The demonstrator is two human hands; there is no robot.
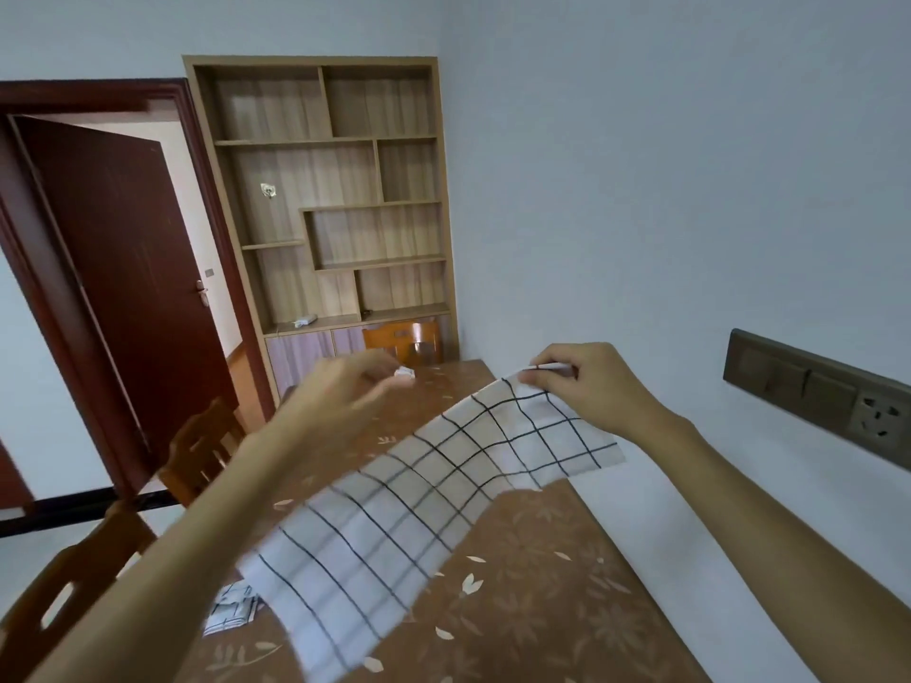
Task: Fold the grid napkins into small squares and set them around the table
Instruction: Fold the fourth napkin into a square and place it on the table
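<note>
Brown cloth with a pale leaf print covers the table (542,584), which runs along the wall on the right. At its near left lies a folded napkin (231,608), partly hidden behind the left forearm. Wooden chairs (64,584) stand along the table's left side.

Above the table, the grid napkin (419,495) is held up in a long band from near left to far right. Its near end is blurred and passes under the left forearm. The right grip (591,386) pinches the far corner between thumb and fingertips, so the cloth falls away below and to the left of it.

The left grip (345,391) is blurred and hangs just left of the cloth's far part, with a small white bit (404,374) at its fingertips. I cannot tell whether it holds anything.

A socket panel (818,391) is on the right wall. Past the table's end stand a far chair (402,342), a wooden shelf (335,189) and, to the left, a dark red door (113,268) ajar.
</note>
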